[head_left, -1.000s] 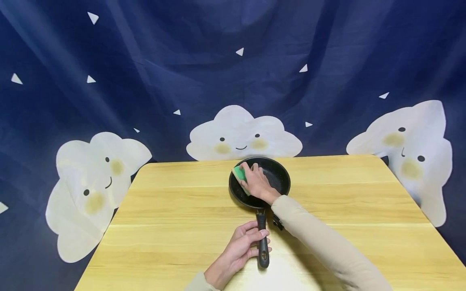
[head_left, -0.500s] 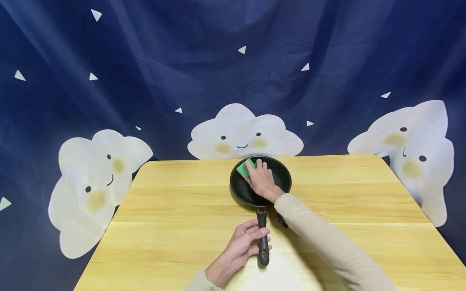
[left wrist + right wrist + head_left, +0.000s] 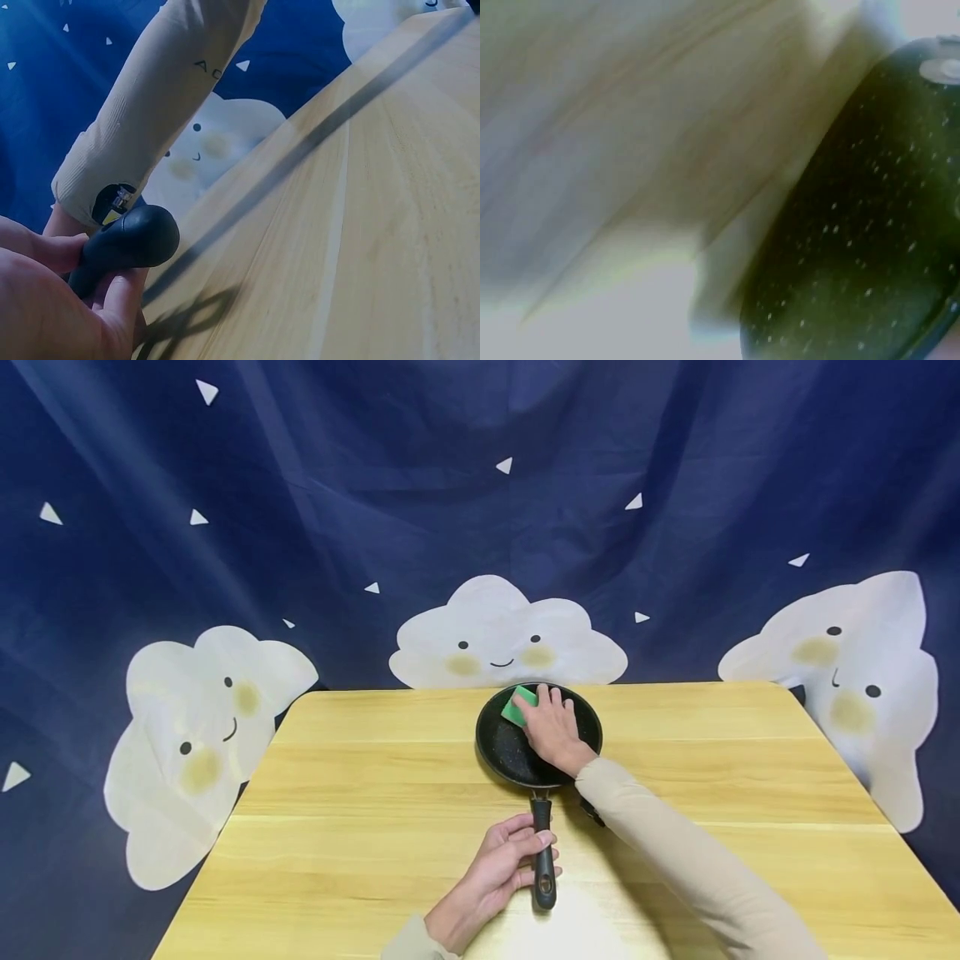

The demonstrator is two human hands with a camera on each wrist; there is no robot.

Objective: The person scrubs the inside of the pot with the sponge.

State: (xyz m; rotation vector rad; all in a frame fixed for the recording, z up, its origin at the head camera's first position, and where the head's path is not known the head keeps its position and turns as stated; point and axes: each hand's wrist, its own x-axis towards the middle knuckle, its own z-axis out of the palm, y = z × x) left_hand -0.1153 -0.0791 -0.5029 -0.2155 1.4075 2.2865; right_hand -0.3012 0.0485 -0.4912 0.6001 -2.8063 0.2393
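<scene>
A black frying pan [image 3: 510,756] with a speckled inside is near the table's far edge in the head view, its handle toward me. My left hand [image 3: 495,868] grips the black handle [image 3: 544,868], thumb on top and fingers under it. In the left wrist view, the rounded handle end [image 3: 154,236] juts past the thumb of my left hand [image 3: 60,300]. My right hand [image 3: 553,727] holds a green sponge [image 3: 516,707] against the inside of the pan, in its far left part. The right wrist view shows the speckled pan surface [image 3: 862,225] and a rivet, with the sponge out of sight.
The pan is over a light wooden table [image 3: 360,810]. Behind the table hangs a dark blue curtain [image 3: 435,485] with white clouds and triangles. My right sleeve [image 3: 675,843] reaches across the table's right side, with a dark wrist device [image 3: 592,812] under the cuff.
My right hand has slid the sponge from the pan's left wall rightward and toward the far rim. My left hand keeps its grip on the handle.
</scene>
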